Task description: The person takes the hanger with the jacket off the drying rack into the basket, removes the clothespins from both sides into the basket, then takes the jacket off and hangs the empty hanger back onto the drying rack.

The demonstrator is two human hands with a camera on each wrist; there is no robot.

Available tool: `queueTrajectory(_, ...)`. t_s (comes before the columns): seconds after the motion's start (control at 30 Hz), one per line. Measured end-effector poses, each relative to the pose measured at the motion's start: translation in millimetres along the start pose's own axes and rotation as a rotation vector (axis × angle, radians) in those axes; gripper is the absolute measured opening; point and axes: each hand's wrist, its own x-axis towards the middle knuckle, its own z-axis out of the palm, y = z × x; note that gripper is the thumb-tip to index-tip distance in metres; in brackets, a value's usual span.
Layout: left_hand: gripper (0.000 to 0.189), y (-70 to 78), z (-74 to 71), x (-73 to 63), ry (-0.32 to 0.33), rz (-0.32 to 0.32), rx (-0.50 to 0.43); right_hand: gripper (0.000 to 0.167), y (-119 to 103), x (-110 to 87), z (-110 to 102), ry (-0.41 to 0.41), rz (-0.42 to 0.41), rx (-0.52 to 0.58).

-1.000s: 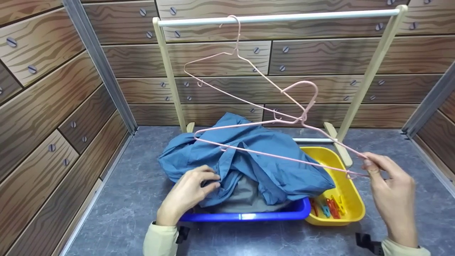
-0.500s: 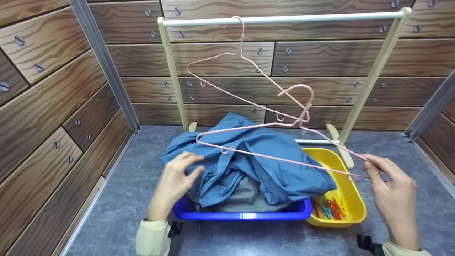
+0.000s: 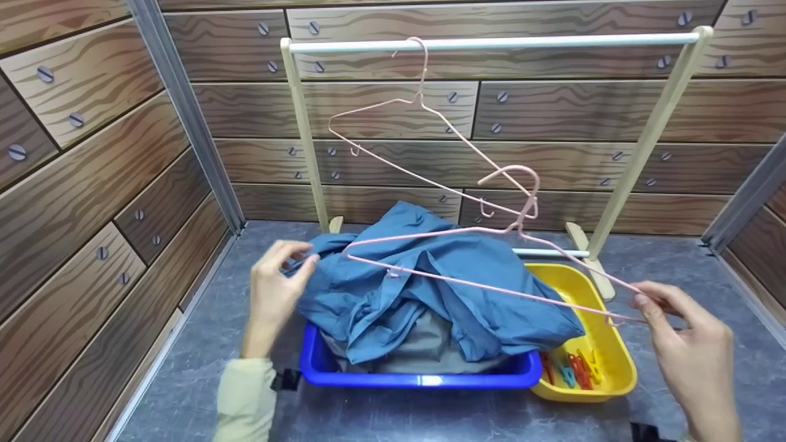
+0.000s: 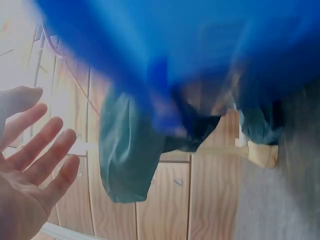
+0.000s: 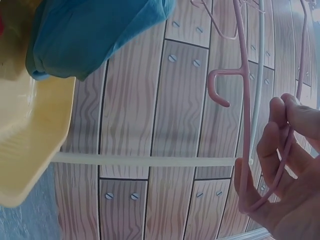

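Note:
My right hand (image 3: 694,344) pinches the right corner of a pink clothes hanger (image 3: 454,279) between thumb and fingers. The hanger is held up over a crumpled blue garment (image 3: 381,294), its hook pointing up. In the right wrist view, fingers curl about the corner of the hanger (image 5: 245,115). My left hand (image 3: 273,291) is by the garment's left edge, fingers loosely bent. In the left wrist view that hand (image 4: 22,185) is spread with nothing in it. The garment lies heaped in a blue basket (image 3: 424,380), over a grey cloth (image 3: 424,341).
Behind stands a rack with a white rod (image 3: 552,43). A second pink hanger (image 3: 424,80) hangs from it. Right of the blue basket sits a yellow basket (image 3: 627,368) with several clothespins (image 3: 577,371). Wood-patterned walls close off the back and sides.
My left hand has left the front of the garment and moved left and away to its left edge. The right hand still holds the hanger in nearly the same place.

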Motion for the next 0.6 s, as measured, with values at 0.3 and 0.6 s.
queueTrajectory(0.3,0.019,-27.9,5.3,49.8,0.04,-0.139,-0.042,0.016,2.7,-3.0,-9.5,-0.002,0.001,0.007)
queueTrajectory(0.6,0.023,-58.7,37.9,85.3,0.167,-0.282,-0.162,0.016,5.0,-8.5,-16.1,-0.016,0.006,0.006)
